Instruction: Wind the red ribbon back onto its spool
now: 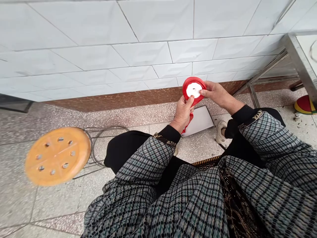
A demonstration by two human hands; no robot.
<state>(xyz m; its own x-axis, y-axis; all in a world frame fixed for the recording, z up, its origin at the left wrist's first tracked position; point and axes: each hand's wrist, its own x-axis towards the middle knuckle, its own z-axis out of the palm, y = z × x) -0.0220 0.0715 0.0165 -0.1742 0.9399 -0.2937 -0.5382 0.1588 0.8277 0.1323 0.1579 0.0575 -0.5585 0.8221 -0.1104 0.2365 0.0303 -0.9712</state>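
Note:
Between my two hands is a roll of red ribbon point(193, 90) with a white round core, held up in front of the wall above my knees. My left hand point(183, 111) grips its lower left edge, the thumb lying on the face of the roll. At the right edge, my right hand point(219, 94) pinches the roll with its thumb near the white core and its fingers behind. A loose length of red ribbon point(189, 123) hangs below my left hand. The fingers behind the roll are partly hidden.
On the floor at left stands an orange round stool point(58, 155) with holes in its seat. A white rectangular board point(200, 121) with a dark edge lies beyond my knees. To the right are a metal-framed table point(298, 62) and a red and yellow ball point(305, 105). White tiles cover the wall.

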